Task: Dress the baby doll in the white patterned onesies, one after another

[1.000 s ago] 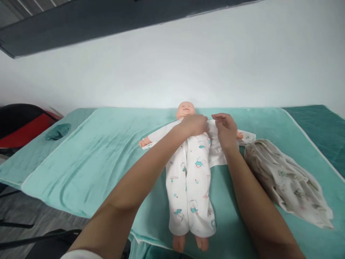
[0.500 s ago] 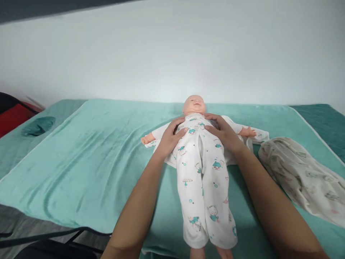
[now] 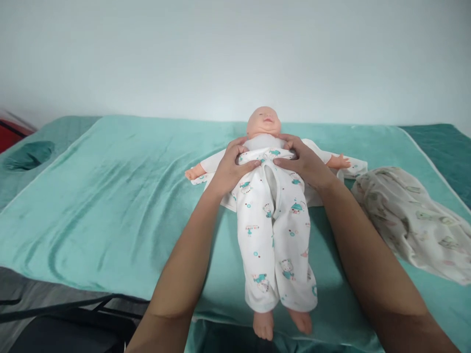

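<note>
On a light green sheet spread over a bed, a doll flat on its back — head near the white wall, bare feet toward the near edge. At the doll's waist, both hands on the white trousers: left hand clasping one side of the waistband, thumb across the front and fingers along the doll's flank; right hand clasping the other side in much the same way, thumb pointing inward, nearly level with the left one. Between the two thumbs, the waistband in loose folds below a plain white chest. Down both legs, small printed cats and teal dots, with a narrow slit at the front and hems just above the feet. Under the doll's back and outstretched arms, a white shirt laid out, with a printed sleeve visible beneath each tiny palm. To the right, close beside one sleeve end, a crumpled cream cloth with faded prints — partly behind the right forearm. At the far right, a darker green cover. At the far left, a round hole in the bed. At lower left, a black seat above grey floor.
</note>
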Action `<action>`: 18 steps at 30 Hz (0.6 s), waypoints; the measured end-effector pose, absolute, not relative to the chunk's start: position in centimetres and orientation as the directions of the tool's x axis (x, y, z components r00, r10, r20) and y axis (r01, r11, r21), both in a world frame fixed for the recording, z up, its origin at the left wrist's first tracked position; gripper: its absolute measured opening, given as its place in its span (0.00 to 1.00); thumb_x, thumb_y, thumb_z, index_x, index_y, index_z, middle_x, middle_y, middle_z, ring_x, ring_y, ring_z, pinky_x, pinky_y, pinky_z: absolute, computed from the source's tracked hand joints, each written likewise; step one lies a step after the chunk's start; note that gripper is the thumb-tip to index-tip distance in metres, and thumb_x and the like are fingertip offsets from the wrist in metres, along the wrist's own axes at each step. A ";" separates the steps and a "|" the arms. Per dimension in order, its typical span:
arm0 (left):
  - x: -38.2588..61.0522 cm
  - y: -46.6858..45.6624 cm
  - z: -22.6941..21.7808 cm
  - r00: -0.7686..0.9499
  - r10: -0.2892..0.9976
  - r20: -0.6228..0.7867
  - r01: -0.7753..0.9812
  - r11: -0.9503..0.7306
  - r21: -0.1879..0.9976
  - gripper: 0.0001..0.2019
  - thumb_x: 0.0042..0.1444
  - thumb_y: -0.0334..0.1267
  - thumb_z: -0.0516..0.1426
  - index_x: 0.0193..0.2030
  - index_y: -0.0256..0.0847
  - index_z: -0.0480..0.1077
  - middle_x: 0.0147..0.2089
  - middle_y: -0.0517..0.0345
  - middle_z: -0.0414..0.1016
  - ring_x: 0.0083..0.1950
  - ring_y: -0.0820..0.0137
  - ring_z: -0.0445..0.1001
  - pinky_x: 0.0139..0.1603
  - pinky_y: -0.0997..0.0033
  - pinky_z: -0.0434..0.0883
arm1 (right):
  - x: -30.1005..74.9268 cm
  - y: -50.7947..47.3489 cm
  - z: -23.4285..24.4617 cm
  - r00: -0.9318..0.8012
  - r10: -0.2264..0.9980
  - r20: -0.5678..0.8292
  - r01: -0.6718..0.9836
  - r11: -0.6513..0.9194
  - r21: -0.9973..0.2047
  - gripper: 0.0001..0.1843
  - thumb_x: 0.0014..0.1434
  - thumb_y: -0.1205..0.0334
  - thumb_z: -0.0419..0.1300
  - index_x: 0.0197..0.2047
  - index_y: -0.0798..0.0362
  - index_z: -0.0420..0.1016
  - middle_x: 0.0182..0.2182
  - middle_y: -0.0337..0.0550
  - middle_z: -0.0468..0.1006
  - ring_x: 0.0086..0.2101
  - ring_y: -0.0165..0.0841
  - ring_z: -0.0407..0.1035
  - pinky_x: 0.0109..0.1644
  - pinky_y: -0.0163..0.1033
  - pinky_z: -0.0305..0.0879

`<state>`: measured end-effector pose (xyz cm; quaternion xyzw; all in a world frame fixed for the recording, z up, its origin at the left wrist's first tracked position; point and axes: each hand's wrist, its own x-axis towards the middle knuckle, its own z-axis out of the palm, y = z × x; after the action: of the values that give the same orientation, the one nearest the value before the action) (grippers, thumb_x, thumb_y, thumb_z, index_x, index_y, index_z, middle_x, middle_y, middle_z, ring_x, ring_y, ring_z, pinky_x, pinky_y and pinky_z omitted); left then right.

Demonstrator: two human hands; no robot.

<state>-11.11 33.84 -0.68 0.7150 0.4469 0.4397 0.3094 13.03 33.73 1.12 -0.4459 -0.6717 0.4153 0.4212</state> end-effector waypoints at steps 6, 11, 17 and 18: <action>-10.8 33.1 -0.9 0.161 0.807 0.569 0.512 -0.561 0.651 0.12 0.60 0.44 0.63 0.33 0.42 0.66 0.54 0.51 0.73 0.56 0.63 0.71 0.58 0.59 0.69 | 12.6 33.0 1.3 -0.181 0.896 0.405 0.355 0.444 -0.823 0.25 0.54 0.50 0.72 0.25 0.52 0.60 0.56 0.42 0.71 0.58 0.44 0.64 0.64 0.52 0.60; -10.9 32.8 -1.4 0.137 0.705 0.696 0.628 -0.605 0.490 0.14 0.62 0.41 0.61 0.29 0.43 0.61 0.33 0.58 0.68 0.39 0.66 0.67 0.45 0.62 0.66 | 12.0 31.6 1.3 -0.060 0.832 0.552 0.418 0.523 -0.743 0.25 0.54 0.49 0.72 0.25 0.52 0.61 0.41 0.43 0.71 0.45 0.38 0.67 0.51 0.46 0.67; -11.1 32.1 -1.8 0.086 0.805 0.586 0.669 -0.483 0.565 0.15 0.63 0.47 0.59 0.28 0.43 0.63 0.32 0.57 0.70 0.38 0.64 0.68 0.44 0.62 0.65 | 13.5 29.4 0.4 0.075 0.878 0.473 0.278 0.437 -0.855 0.30 0.55 0.44 0.69 0.20 0.51 0.55 0.27 0.40 0.65 0.32 0.32 0.62 0.39 0.42 0.64; -11.1 32.1 -2.0 0.069 0.813 0.578 0.670 -0.467 0.577 0.15 0.62 0.47 0.59 0.28 0.43 0.63 0.31 0.57 0.70 0.38 0.64 0.68 0.43 0.62 0.65 | 14.1 29.0 0.0 0.110 0.887 0.448 0.253 0.411 -0.876 0.32 0.55 0.43 0.68 0.20 0.51 0.53 0.25 0.39 0.62 0.29 0.31 0.59 0.36 0.41 0.62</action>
<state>-11.08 32.05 -1.99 0.7268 0.5102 0.4530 0.0791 14.05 29.03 -0.04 -0.4685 -0.6084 0.2738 0.5792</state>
